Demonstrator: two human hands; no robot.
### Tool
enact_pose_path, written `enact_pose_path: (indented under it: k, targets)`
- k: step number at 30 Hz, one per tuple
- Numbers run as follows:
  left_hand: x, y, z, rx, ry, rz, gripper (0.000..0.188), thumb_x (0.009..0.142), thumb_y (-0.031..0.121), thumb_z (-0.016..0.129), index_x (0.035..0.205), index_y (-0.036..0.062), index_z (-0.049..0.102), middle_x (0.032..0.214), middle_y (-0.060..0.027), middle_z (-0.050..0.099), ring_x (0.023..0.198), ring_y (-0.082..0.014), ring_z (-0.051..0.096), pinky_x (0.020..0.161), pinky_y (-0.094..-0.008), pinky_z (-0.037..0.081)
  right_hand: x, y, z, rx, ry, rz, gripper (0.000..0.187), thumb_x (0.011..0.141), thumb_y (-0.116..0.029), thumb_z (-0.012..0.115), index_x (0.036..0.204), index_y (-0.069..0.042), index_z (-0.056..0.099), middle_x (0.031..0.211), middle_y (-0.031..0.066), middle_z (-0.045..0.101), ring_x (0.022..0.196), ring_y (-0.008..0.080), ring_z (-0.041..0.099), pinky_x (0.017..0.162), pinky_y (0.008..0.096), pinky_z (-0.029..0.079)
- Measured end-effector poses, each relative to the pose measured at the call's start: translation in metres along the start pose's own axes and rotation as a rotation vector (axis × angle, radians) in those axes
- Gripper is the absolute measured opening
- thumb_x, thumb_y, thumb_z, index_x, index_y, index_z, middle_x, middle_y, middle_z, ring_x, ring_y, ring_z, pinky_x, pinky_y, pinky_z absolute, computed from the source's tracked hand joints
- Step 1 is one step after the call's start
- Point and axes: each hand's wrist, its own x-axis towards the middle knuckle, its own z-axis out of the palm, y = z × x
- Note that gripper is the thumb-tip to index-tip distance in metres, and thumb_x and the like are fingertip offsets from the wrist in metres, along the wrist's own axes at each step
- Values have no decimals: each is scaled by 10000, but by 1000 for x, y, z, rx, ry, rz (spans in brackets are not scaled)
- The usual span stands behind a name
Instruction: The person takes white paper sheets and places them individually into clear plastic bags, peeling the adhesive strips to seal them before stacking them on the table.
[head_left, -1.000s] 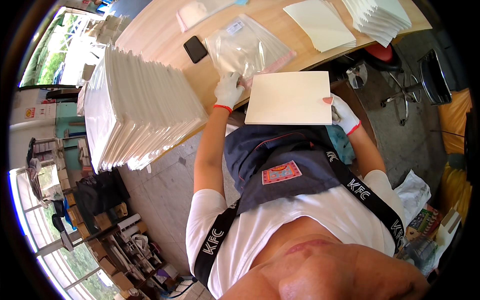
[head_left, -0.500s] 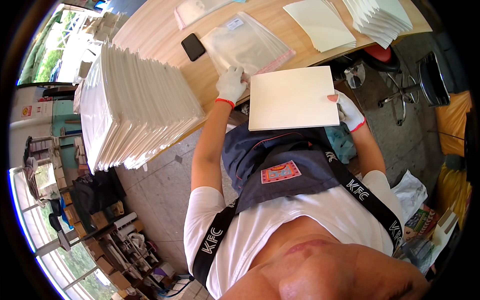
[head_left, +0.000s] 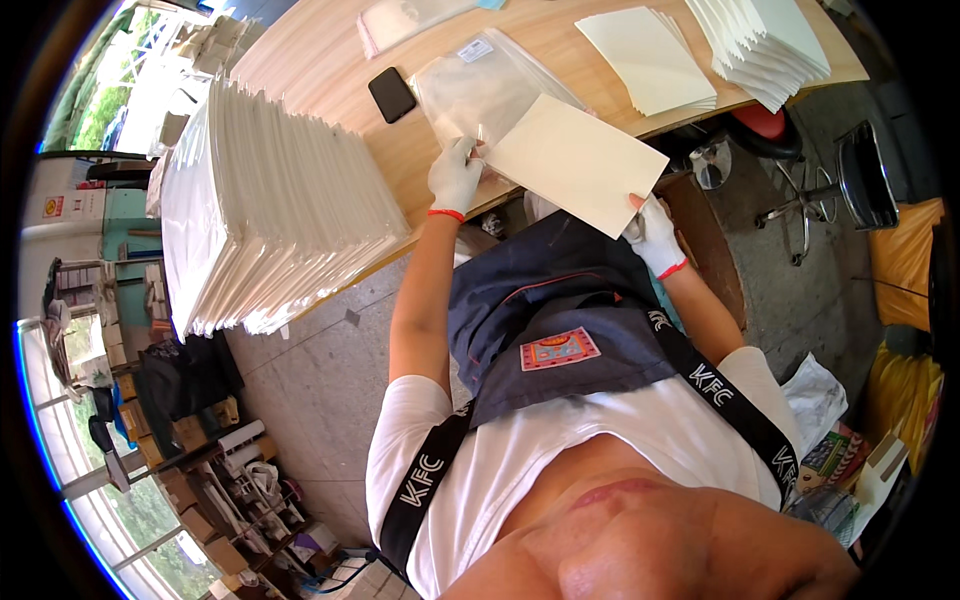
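Observation:
My right hand [head_left: 655, 236], in a white knit glove with a red cuff, grips the near right corner of a cream rectangular board [head_left: 580, 165], thumb on top. The board is tilted over the table's front edge, its far left part overlapping a pile of clear plastic bags [head_left: 458, 88] with a small white label. At the board's left corner my left hand [head_left: 456, 178], gloved alike, is closed in a pinch on the near edge of the top plastic bag. Its fingertips are partly hidden, and whether the board's corner lies inside the bag cannot be told.
A tall stack of plastic-wrapped white boards [head_left: 290, 190] stands on the table's left. A black phone [head_left: 391, 95] lies beside the bags. Two piles of cream boards, a low one [head_left: 648, 62] and a taller one [head_left: 762, 45], sit at right. A wheeled chair [head_left: 868, 165] stands beyond.
The board has turned clockwise and moved away from me, its left end now over the bags. My right hand moved left with it; my left hand has risen slightly and pinches the bag's edge.

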Motion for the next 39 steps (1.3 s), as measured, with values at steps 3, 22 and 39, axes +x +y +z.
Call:
enact_pose_path:
  k: [3, 22, 39]
  targets:
    - [0, 15, -10, -87, -80, -50, 271, 730, 61, 553, 963, 196, 585, 988, -11, 603, 873, -273, 592, 713, -396, 487, -2, 13, 4, 30, 59, -10, 342, 851, -183, 548, 1167, -70, 483, 876, 21, 612, 483, 55, 504, 361, 174, 338]
    - [-50, 35, 106, -1412, 766, -292, 378, 845, -38, 509, 1216, -14, 446, 1140, -120, 545, 927, -204, 592, 745, -314, 507, -40, 20, 79, 18, 87, 15, 202, 901, -179, 530, 1083, -105, 481, 722, 4, 557, 447, 87, 490, 361, 209, 341]
    - [-131, 32, 118, -1661, -338, -791, 210, 908, 119, 406, 1046, 55, 550, 957, -100, 621, 734, -206, 619, 686, -361, 539, 25, 60, 56, 396, 86, 228, 369, 945, -115, 385, 1291, -2, 326, 1216, 191, 450, 1042, 319, 550, 910, 374, 494]
